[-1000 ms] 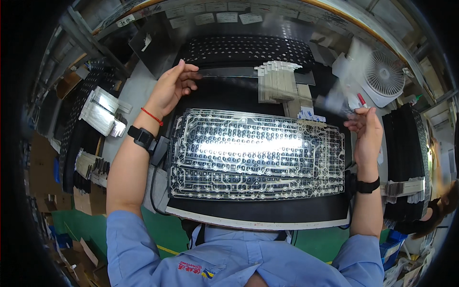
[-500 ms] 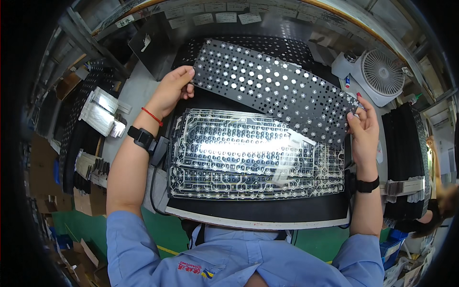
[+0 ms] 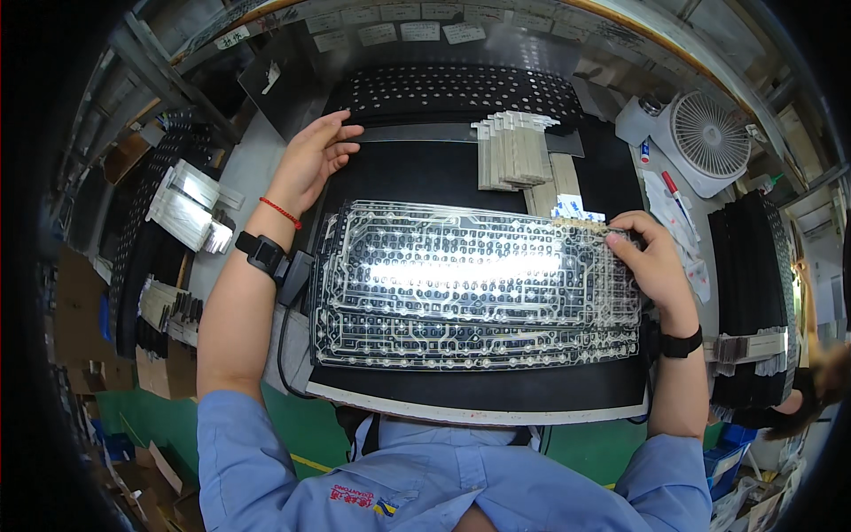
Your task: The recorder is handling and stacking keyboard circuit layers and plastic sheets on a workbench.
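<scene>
I am facing a work table (image 3: 479, 390) with a black top and a pale front edge, my light blue sleeves reaching up from below on either side. A broad stack of clear sheets (image 3: 461, 293), printed with pale circuit lines, is lying flat on the middle of the table, right in front of me; a bright band of light is glaring across it. Behind it, a wide pile of black dotted sheets (image 3: 443, 93) is spreading along the far side. A tall black stack (image 3: 752, 275) is standing on my right, and beyond my right hand a white fan (image 3: 712, 137) is facing upward. A bundle of pale strips (image 3: 514, 155) is lying overlapped between the clear sheets and the dotted pile, and silvery strips (image 3: 184, 204) are resting well off to my left. My right hand (image 3: 654, 262) is bending over the far right corner of the clear sheets, thumb and fingers partly curled there; I cannot tell whether they are pinching a sheet or only touching it. My left hand (image 3: 316, 155) is hovering past the far left corner, loosely open, fingers apart, holding nothing. A dark wristband (image 3: 264, 255) and a thin red cord (image 3: 281, 215) are circling my left wrist, and a red pen (image 3: 671, 186) is lying near the fan.
</scene>
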### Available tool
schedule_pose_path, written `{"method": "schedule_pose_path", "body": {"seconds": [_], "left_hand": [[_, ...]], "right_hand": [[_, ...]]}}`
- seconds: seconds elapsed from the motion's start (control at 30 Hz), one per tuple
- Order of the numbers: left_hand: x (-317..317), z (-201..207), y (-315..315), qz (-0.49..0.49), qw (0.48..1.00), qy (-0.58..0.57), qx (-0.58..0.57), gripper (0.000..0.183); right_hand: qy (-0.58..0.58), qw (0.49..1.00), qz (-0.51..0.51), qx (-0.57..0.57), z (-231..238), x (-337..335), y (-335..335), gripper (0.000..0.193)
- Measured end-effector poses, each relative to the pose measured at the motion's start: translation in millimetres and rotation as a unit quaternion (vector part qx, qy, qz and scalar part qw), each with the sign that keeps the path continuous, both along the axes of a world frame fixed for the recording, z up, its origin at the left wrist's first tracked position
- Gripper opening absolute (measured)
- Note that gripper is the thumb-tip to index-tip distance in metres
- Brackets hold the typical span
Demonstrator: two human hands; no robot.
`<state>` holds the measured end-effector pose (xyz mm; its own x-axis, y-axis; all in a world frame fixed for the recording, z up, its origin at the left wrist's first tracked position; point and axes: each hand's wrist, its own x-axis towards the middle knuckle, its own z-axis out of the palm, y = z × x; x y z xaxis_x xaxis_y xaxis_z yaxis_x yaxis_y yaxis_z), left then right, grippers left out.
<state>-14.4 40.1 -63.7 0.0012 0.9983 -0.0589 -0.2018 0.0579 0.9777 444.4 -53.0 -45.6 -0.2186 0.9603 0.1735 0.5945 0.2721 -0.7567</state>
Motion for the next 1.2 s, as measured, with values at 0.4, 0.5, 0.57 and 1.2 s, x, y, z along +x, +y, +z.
{"method": "schedule_pose_path", "body": {"seconds": [0.4,0.5,0.57,1.2], "left_hand": [[12,4,-10,-0.221,0.972,0.066,-0.036,0.025],[11,5,-7,-0.168,0.978,0.126,-0.008,0.019],[14,3,-8,-0.131,0.988,0.084,-0.012,0.020],[5,8,-6,-0.104,0.994,0.009,0.015,0.026]], "right_hand": [[0.251,0.956,-0.145,-0.037,8,-6,1,0.018],[0.269,0.955,-0.125,-0.006,0,2,4,0.020],[0.285,0.951,-0.116,-0.027,2,5,5,0.020],[0.357,0.915,-0.189,-0.006,13,-9,0,0.021]]}}
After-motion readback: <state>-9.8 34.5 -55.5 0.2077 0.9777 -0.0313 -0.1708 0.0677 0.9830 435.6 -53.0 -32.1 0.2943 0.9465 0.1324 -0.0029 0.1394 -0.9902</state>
